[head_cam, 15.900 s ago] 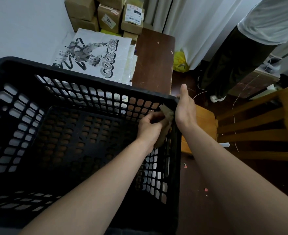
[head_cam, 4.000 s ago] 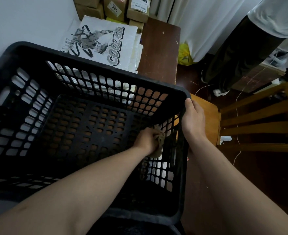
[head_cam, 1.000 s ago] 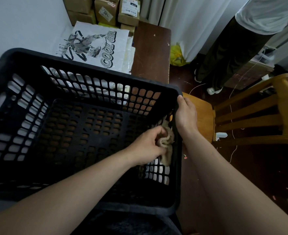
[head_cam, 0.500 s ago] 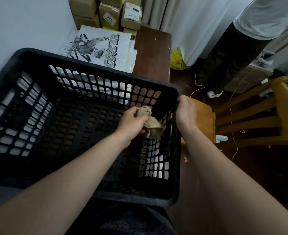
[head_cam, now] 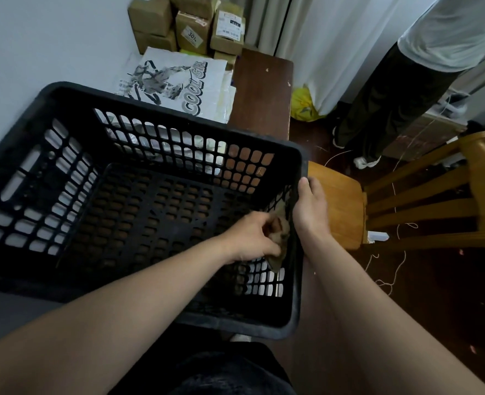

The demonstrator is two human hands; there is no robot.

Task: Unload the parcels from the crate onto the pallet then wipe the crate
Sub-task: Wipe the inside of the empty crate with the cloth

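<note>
White-walled room corner, dark floor, seen from above. Pale plain wall [head_cam: 36, 38] fills the far left.

Crate [head_cam: 295, 303]: black plastic, rectangular, thick rim, walls and floor an open lattice of rounded slots. Brown shows through the floor slots and the far-right wall slots. Inside it: the left hand and a cloth.

Parcels [head_cam: 192, 32]: brown cardboard boxes with white labels, stacked in the far corner beyond the crate. Just in front of them lies a flat white plastic mailer bag [head_cam: 175, 81] with black print reading "COOL GIRL", touching the crate's far rim. Both sit at the far end of a dark brown wooden bench [head_cam: 261, 89].

Left hand [head_cam: 249, 238]: down inside the crate, fingers curled tight round a bunched tan cloth [head_cam: 281, 238], which is pressed against the inner face of the right wall.

Right hand [head_cam: 309, 209]: clamped on the crate's right rim from outside, directly opposite the cloth.

Right of crate: yellow wooden chair [head_cam: 338, 206], smooth seat just beside the rim, slatted back. Thin pale string [head_cam: 392, 269] straggles over the floor. Behind: white curtain [head_cam: 315, 38], a crumpled yellow bag [head_cam: 304, 105] at its foot, and a standing person [head_cam: 392, 89] in dark trousers and a light top.
</note>
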